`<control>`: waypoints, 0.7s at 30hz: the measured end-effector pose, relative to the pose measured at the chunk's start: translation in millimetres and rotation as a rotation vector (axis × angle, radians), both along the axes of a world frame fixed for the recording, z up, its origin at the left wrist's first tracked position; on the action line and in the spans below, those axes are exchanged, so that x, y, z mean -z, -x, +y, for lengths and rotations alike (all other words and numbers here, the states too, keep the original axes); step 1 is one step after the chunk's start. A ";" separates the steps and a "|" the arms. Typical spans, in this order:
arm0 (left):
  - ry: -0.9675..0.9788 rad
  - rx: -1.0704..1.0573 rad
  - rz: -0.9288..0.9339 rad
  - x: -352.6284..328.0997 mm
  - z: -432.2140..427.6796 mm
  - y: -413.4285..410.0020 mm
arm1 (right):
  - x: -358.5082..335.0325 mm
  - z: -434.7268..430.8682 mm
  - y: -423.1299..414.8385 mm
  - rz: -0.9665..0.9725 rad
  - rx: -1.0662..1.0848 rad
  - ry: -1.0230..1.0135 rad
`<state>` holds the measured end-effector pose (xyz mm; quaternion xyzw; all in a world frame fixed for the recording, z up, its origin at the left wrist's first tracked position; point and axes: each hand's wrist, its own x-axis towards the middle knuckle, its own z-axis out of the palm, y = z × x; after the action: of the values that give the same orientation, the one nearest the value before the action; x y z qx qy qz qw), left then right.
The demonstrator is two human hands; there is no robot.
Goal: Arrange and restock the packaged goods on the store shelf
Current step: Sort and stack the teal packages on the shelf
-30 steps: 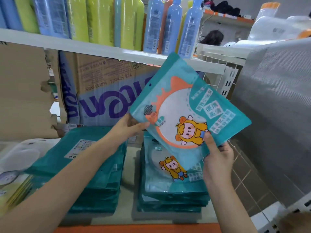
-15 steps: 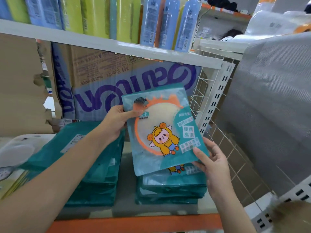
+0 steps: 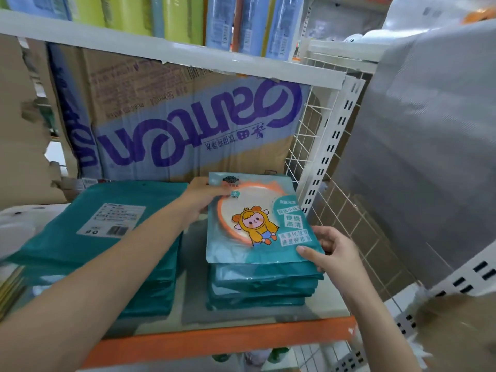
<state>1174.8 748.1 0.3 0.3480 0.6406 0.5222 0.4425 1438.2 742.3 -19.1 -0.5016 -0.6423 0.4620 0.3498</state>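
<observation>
A teal packet (image 3: 257, 224) with an orange ring and a yellow cartoon figure lies face up on top of the right-hand stack of teal packets (image 3: 263, 288) on the shelf. My left hand (image 3: 201, 198) pinches the packet's upper left corner. My right hand (image 3: 330, 251) holds its lower right corner, thumb on top. A second stack of teal packets (image 3: 107, 237) lies face down to the left, under my left forearm.
A cardboard box with purple lettering (image 3: 188, 124) stands behind the stacks. The shelf has an orange front edge (image 3: 214, 345) and a white wire grid side (image 3: 316, 146). Bottles (image 3: 241, 22) fill the shelf above. A grey wrapped bulk (image 3: 429, 135) stands at right.
Both hands have lowered the packet from mid-air, tilted, down flat onto the right-hand stack. The view has moved closer to the shelf.
</observation>
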 end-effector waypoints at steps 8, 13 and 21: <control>0.097 -0.008 0.216 6.1 6.2 -10.3 | 11.4 5.1 -6.3 -0.038 -0.008 0.021; 0.101 -0.064 0.233 6.1 5.6 -16.9 | 13.0 8.0 -8.7 -0.042 -0.039 0.013; 0.033 -0.113 0.163 6.8 -1.2 -29.7 | 17.6 10.6 -17.6 -0.027 -0.073 -0.018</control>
<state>1204.4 746.9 -6.5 0.3454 0.7017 0.5054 0.3645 1455.9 753.0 -36.6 -0.4808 -0.6690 0.4618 0.3288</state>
